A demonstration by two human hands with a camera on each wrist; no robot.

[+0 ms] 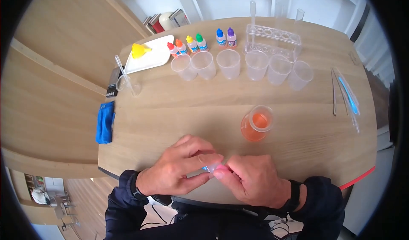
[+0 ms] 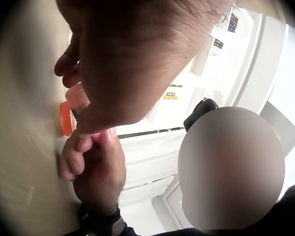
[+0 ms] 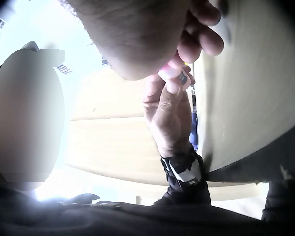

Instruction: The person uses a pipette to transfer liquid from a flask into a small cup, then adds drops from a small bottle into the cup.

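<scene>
Over the near edge of the table both hands meet on a small dropper bottle (image 1: 211, 168) with a pink cap and a bit of blue label. My left hand (image 1: 177, 167) pinches its pale body between thumb and fingers. The fingers of my right hand (image 1: 257, 180) grip the pink cap end, covering most of it. In the right wrist view the bottle (image 3: 170, 73) shows between the two sets of fingertips. Just beyond the right hand stands a glass flask (image 1: 251, 132) of orange liquid.
Across the table stand several clear plastic cups (image 1: 228, 65). Behind them are dropper bottles (image 1: 201, 43) with coloured caps and a test tube rack (image 1: 272, 37). A white tray (image 1: 159, 54) bears a yellow funnel (image 1: 138, 50). A blue cloth (image 1: 105, 122) lies left, tweezers (image 1: 334, 93) right.
</scene>
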